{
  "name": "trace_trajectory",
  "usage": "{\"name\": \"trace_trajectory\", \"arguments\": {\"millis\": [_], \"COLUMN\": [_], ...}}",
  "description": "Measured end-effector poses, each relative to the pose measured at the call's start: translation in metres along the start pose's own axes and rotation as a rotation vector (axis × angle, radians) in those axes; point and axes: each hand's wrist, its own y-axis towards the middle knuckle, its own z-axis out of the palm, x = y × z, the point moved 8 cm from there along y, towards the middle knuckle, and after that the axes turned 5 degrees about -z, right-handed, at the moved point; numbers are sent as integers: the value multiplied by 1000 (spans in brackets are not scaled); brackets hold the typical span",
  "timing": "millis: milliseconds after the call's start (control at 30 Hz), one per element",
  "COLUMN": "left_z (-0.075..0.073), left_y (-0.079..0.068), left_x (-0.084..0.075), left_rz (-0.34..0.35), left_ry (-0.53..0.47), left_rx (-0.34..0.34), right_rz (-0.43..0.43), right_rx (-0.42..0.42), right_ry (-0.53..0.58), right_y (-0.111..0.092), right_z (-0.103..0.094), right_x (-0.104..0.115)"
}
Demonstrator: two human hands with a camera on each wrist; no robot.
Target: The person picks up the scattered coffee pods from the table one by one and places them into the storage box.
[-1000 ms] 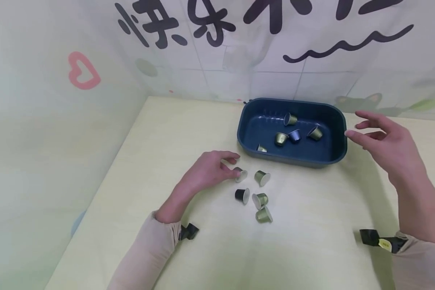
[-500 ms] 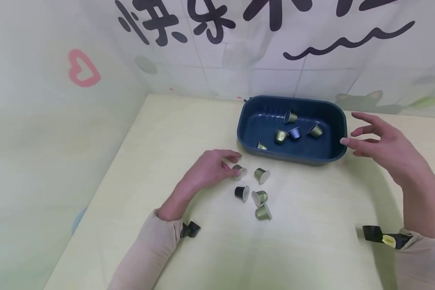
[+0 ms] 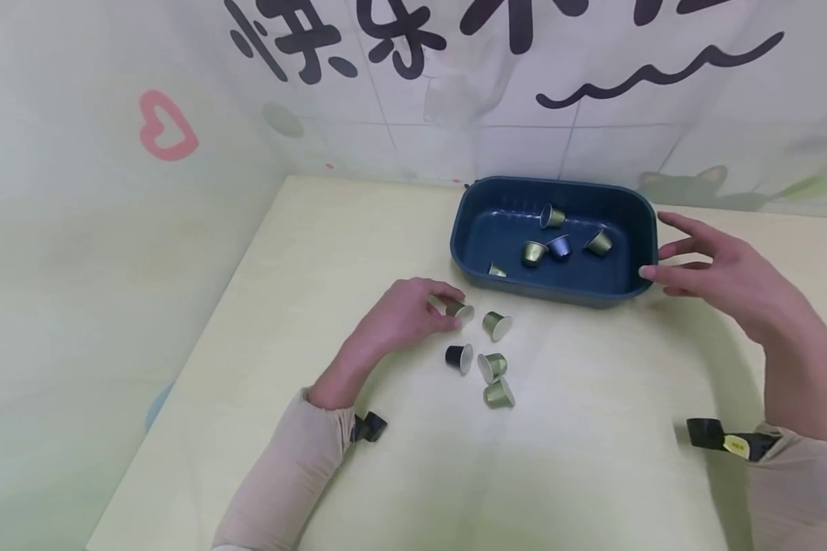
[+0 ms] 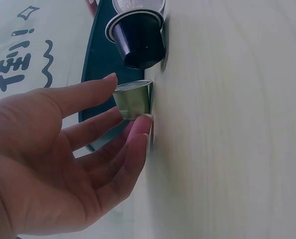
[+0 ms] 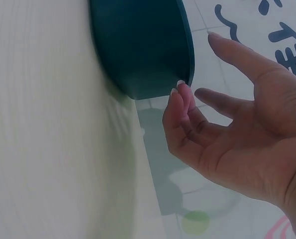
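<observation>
My left hand (image 3: 413, 314) has its thumb and fingers around a green coffee capsule (image 3: 459, 311) on the table. In the left wrist view the thumb is at the rim of that capsule (image 4: 133, 103) and fingertips meet its base. Close by lie a black capsule (image 3: 454, 357) and three other green ones, among them a capsule (image 3: 496, 325) nearer the blue tub (image 3: 544, 288). At the tub's right end my right hand (image 3: 724, 268) is held with fingers spread, nothing in its grasp; in the right wrist view its fingertips are by the tub's wall (image 5: 143, 74).
Several capsules lie inside the tub, including a blue one (image 3: 560, 247) and a green one (image 3: 599, 242). Behind the table (image 3: 593, 428) hangs a printed wall covering (image 3: 441, 145). Each wrist wears a small black camera (image 3: 370, 427).
The left hand has edged toward the tub, its fingers closing around the green capsule, which has shifted slightly the same way. The right hand has moved left, up to the tub's end.
</observation>
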Motion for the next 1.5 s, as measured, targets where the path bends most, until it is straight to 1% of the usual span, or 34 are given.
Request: {"name": "trace_trajectory", "arguments": {"millis": [333, 633, 733, 900, 1100, 1333, 1500], "left_z": [1, 1, 2, 3, 3, -3, -8], "left_y": [3, 4, 4, 4, 5, 4, 4], "left_x": [-3, -1, 0, -1, 1, 3, 4], "left_rz": [13, 0, 0, 6, 19, 50, 34], "left_ry": [2, -2, -10, -21, -17, -58, -91], "left_rx": [-4, -5, 0, 5, -3, -27, -26], "right_rz": [-20, -55, -52, -30, -36, -41, -55], "right_rx": [-5, -3, -13, 3, 11, 30, 39], "right_ry": [57, 78, 69, 28, 31, 44, 50], "right_y": [-1, -3, -4, -4, -3, -2, 1], "right_z": [-3, -3, -4, -4, -2, 1, 1], "right_x": [-3, -6, -8, -10, -11, -11, -8]}}
